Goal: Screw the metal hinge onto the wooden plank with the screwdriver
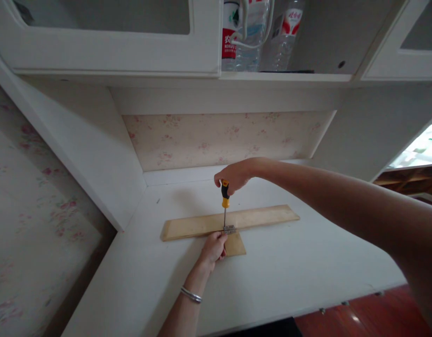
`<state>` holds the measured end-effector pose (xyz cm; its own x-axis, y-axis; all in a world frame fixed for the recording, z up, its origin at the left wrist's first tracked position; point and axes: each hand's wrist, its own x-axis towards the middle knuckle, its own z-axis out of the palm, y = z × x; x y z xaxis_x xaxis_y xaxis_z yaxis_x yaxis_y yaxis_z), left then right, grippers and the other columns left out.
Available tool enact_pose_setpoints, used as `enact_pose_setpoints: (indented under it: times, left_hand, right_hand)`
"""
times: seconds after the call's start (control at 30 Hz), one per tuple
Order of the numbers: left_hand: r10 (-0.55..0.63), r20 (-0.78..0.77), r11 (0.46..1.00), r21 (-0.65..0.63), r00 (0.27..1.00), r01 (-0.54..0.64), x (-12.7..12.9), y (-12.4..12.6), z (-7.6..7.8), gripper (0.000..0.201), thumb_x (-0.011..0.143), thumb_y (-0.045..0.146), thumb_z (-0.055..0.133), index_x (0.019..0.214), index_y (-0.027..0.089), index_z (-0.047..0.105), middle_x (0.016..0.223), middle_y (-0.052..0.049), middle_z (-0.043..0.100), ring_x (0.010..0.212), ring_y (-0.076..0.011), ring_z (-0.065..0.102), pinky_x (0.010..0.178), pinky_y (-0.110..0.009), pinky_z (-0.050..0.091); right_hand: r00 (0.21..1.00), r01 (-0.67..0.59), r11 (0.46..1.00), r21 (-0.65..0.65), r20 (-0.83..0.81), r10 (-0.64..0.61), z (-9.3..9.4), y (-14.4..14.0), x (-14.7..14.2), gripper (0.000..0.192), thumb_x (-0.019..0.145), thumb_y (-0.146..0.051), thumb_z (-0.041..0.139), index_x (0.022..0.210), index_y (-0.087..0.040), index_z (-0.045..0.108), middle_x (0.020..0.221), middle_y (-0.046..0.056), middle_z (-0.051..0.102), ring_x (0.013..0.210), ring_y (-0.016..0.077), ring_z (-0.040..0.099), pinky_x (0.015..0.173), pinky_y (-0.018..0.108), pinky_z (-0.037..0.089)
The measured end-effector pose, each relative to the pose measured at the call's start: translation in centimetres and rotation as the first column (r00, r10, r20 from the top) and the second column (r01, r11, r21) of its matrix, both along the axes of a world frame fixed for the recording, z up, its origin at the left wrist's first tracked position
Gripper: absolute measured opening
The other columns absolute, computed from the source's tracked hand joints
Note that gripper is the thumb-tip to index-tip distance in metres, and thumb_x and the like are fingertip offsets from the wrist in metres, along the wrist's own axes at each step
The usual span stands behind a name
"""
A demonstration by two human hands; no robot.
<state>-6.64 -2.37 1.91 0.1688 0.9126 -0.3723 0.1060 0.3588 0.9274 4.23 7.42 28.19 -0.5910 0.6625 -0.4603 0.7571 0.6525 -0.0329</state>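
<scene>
My right hand [235, 175] is wrapped round the black and yellow handle of a screwdriver [225, 201], which stands nearly upright. Its tip meets a small metal hinge [229, 229] at the joint of two wooden pieces. The long wooden board [265, 216] lies flat across the white surface, and the short wooden board [236, 244] sticks out from its near edge. My left hand [213, 248] grips the short board at its left side, with fingertips close to the hinge. Whether those fingers also touch the hinge, I cannot tell.
The white desk top [289, 271] runs under the boards. Overhead is a white cabinet [114, 51] whose open shelf holds plastic bottles [288, 35] and a pale cable. A side panel [93, 150] bounds the left. Small dark bits sit along the front edge.
</scene>
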Motion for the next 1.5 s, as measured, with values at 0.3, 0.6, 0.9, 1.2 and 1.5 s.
enact_pose_setpoints:
  times: [0.3, 0.6, 0.9, 1.2, 1.5]
  left_hand:
    - [-0.008, 0.013, 1.000, -0.007, 1.000, 0.008, -0.1, 0.0, -0.3, 0.030, 0.083, 0.040, 0.050, 0.090, 0.012, 0.059, 0.047, 0.006, 0.044, 0.038, -0.0063, 0.039, 0.037, -0.019, 0.021]
    - [-0.011, -0.011, 1.000, 0.002, 1.000, 0.011, -0.1, 0.0, -0.1, 0.032, 0.083, 0.042, 0.050, 0.091, 0.012, 0.060, 0.048, 0.006, 0.043, 0.037, -0.0059, 0.038, 0.038, -0.019, 0.021]
    - [-0.006, -0.002, 1.000, 0.002, 1.000, 0.006, -0.1, 0.1, -0.3, 0.034, 0.082, 0.044, 0.052, 0.090, 0.012, 0.060, 0.049, 0.006, 0.045, 0.038, -0.0058, 0.038, 0.038, -0.019, 0.020]
    - [0.001, -0.027, 1.000, -0.005, 1.000, -0.001, 0.0, 0.1, -0.2, 0.027, 0.084, 0.037, 0.049, 0.090, 0.013, 0.059, 0.049, 0.006, 0.046, 0.038, -0.0065, 0.039, 0.037, -0.019, 0.023]
    - [0.001, -0.010, 1.000, 0.000, 1.000, -0.001, 0.0, 0.0, -0.2, 0.023, 0.084, 0.034, 0.048, 0.085, 0.013, 0.057, 0.050, 0.006, 0.045, 0.037, -0.0058, 0.039, 0.037, -0.019, 0.025]
  right_hand:
    - [0.992, 0.051, 0.998, 0.044, 0.112, -0.056, -0.3, 0.1, -0.5, 0.041, 0.078, -0.045, 0.059, 0.102, -0.012, 0.062, 0.079, 0.008, 0.064, 0.060, 0.0171, 0.058, 0.057, 0.029, 0.043]
    - [0.974, 0.153, 0.988, 0.035, 0.165, -0.157, -0.2, 0.1, -0.5, 0.050, 0.083, -0.054, 0.047, 0.095, -0.008, 0.064, 0.072, 0.011, 0.063, 0.058, 0.0194, 0.058, 0.056, 0.032, 0.043]
    - [0.973, 0.204, 0.979, 0.031, 0.104, -0.206, 0.0, -0.5, -0.9, 0.063, 0.081, -0.064, 0.044, 0.104, -0.008, 0.062, 0.080, 0.013, 0.064, 0.058, 0.0203, 0.059, 0.056, 0.034, 0.044]
    - [0.995, -0.091, 0.994, 0.058, -0.034, 0.093, -0.2, 0.1, 0.4, 0.067, 0.064, -0.037, 0.073, 0.125, -0.022, 0.049, 0.098, 0.008, 0.064, 0.068, 0.0165, 0.059, 0.058, 0.026, 0.042]
    - [0.994, 0.079, 0.995, 0.067, 0.076, -0.084, -0.5, -0.3, -0.4, 0.039, 0.081, -0.046, 0.053, 0.099, -0.013, 0.063, 0.074, 0.007, 0.065, 0.055, 0.0165, 0.058, 0.055, 0.029, 0.041]
